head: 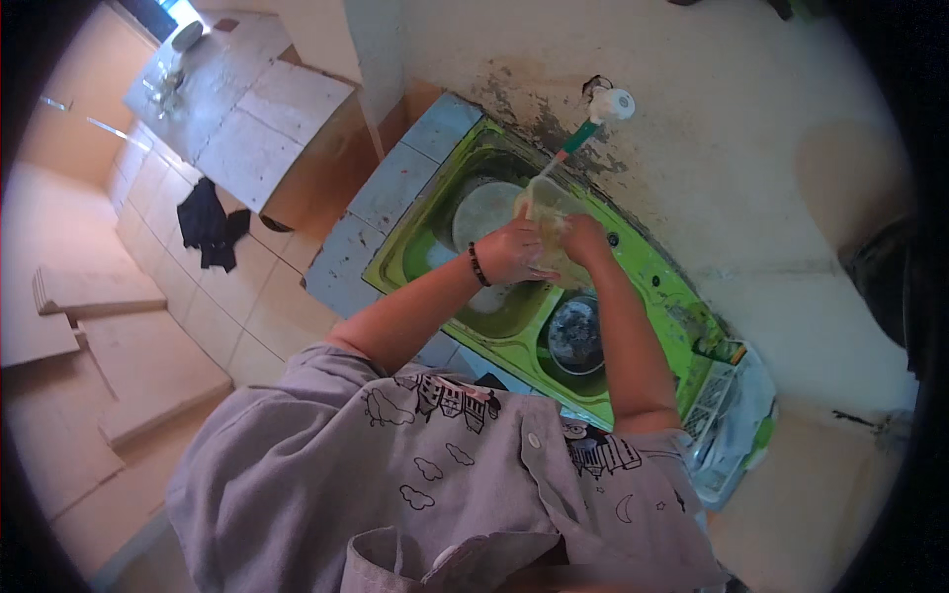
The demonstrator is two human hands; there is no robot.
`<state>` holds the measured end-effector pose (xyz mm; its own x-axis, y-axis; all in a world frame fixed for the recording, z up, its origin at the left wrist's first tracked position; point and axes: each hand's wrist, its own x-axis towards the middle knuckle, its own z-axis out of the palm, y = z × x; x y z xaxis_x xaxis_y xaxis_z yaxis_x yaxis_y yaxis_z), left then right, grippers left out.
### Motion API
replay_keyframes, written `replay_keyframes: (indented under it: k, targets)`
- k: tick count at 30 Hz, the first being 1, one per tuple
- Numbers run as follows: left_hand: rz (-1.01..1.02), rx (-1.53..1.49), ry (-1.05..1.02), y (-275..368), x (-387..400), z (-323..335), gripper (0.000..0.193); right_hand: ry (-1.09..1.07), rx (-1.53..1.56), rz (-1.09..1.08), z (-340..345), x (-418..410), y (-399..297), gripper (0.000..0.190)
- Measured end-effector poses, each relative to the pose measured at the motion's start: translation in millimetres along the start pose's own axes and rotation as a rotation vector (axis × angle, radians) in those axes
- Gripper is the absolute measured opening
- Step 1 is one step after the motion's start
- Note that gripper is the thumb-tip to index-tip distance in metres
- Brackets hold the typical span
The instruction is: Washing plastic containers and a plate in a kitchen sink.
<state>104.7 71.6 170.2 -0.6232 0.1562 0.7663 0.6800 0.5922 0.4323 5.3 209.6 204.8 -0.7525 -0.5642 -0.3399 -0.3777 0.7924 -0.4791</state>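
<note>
A translucent yellowish plastic container (pixel 557 199) is held tilted over the left basin of the green double sink (pixel 493 137). My left hand (pixel 511 250), with a dark beaded bracelet at the wrist, grips its near left side. My right hand (pixel 583 239) is at its right side, fingers partly hidden at or inside the container. Water runs into it from the wall tap (pixel 612 105), through a short green hose (pixel 580 138). Below, a pale round dish or lid (pixel 485 211) lies in the left basin, partly covered by my arm.
A dark round pan (pixel 575 335) stands in the right basin. At the sink's right end is a dish rack (pixel 708 400) with several items. Grey tiles (pixel 393 178) border the left side. A tiled counter (pixel 274 104), dark cloth (pixel 209 222) on the floor and steps (pixel 148 356) are further left.
</note>
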Motion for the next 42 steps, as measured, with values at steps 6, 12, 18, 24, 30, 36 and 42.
replay_keyframes:
  k: [6,12,18,24,30,36,42]
  targets:
    - [0.032,-0.035,0.028,-7.4,-0.7,8.9,0.036,0.130,0.421,-0.041,26.4,12.8,-22.3,0.028]
    - [-0.101,0.039,-0.066,-16.4,-12.0,-8.4,0.033,-0.308,0.524,-0.137,10.5,-8.1,8.5,0.036]
    - [-0.117,0.008,-0.005,-26.1,-13.0,-7.6,0.032,-0.239,-0.003,-0.065,1.9,-31.7,-24.3,0.046]
    - [-0.063,-0.010,-0.130,-24.4,-9.6,-11.2,0.034,-0.155,0.288,-0.299,12.4,-41.5,-32.3,0.046]
    - [-0.225,0.004,-0.055,-13.2,-0.6,-39.9,0.043,-0.070,-0.290,-0.433,-28.0,-58.4,-31.9,0.039]
    - [-0.385,-0.008,0.027,-6.1,9.1,-31.5,0.044,0.465,0.078,-0.344,-34.6,-59.4,-21.1,0.035]
    - [-0.792,-0.109,-0.029,-13.8,-16.5,-20.3,0.034,0.721,0.850,-0.095,-24.5,-45.4,7.8,0.034]
